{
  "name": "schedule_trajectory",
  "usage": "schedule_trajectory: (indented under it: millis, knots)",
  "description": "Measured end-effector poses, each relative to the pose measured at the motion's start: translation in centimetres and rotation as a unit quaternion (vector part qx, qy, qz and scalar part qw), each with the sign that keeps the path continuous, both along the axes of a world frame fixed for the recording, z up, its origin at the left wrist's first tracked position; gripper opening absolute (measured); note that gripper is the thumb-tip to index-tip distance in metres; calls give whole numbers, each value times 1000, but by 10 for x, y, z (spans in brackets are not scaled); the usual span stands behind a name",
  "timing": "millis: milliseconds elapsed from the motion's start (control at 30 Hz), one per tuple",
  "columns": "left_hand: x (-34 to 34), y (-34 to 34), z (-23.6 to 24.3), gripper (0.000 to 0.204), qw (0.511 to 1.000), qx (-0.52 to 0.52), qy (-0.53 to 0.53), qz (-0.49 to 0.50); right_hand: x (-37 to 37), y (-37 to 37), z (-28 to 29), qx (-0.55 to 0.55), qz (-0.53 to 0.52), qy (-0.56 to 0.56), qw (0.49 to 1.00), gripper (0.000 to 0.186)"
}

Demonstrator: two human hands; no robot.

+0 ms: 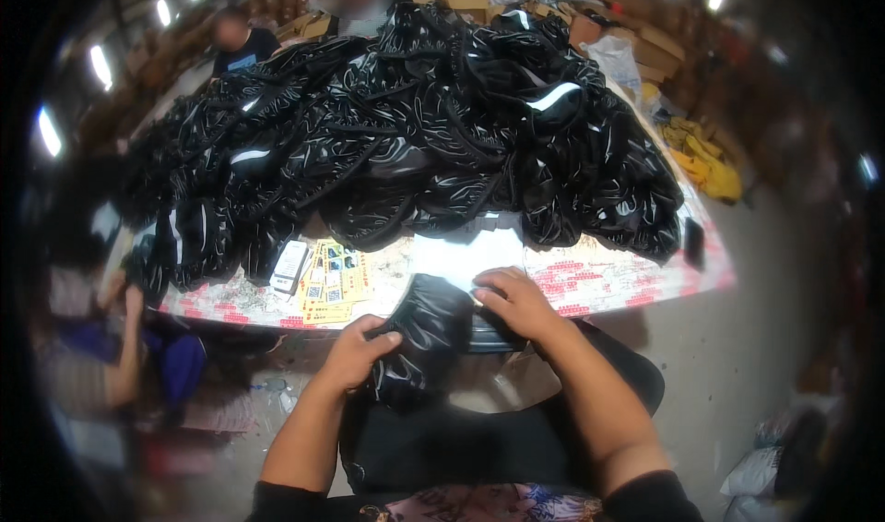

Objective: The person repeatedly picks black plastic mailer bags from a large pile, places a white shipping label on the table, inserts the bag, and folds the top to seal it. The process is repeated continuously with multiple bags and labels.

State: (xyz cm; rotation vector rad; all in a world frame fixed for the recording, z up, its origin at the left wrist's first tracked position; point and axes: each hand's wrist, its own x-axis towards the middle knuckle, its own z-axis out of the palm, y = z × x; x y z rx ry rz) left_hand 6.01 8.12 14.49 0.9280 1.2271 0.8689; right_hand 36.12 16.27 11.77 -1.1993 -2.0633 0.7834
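Pile (415,139), upper centre of the frame: glossy black, scattered white strips. Piece (435,314), centre: glossy black. Tabletop (608,282), mid-frame: white, red-printed, pinkish at right. Cards (350,289), left of centre: yellow, dark printed squares. Bundle (710,167), upper right: yellow. Floor (705,384), lower right: grey. Shirt (489,505), bottom edge: black sleeves, pink-and-blue patterned front.

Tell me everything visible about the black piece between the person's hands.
The black piece looks like smooth, glossy fabric, creased and loosely bunched. It extends over the table's near edge, its lower part hanging. The left hand grips its left side; the right hand is at its upper right, contact unclear.
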Motion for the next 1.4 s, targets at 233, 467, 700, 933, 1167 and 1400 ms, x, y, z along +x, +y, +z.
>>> schedule_trajectory:
  millis: [233,467,700,933,1167,1400]
  knots:
    - [-19,-11,-40,47,988,43,-74,131,12,10,-13,130,23,-112,985,21]
    - [-2,-7,-21,52,983,64,-93,147,7,20,-1,151,27,-202,967,10]
    - [43,8,10,50,980,117,148,-70,-19,14,17,134,-79,-85,984,11]
    - [42,40,-2,42,971,-36,-178,157,-12,4,21,207,-26,-153,966,9]
    - [77,46,-26,38,986,105,86,95,-31,-11,22,237,-42,-107,965,14]
    - [90,62,-49,53,954,10,-196,226,-36,-8,-17,52,-256,235,936,28]
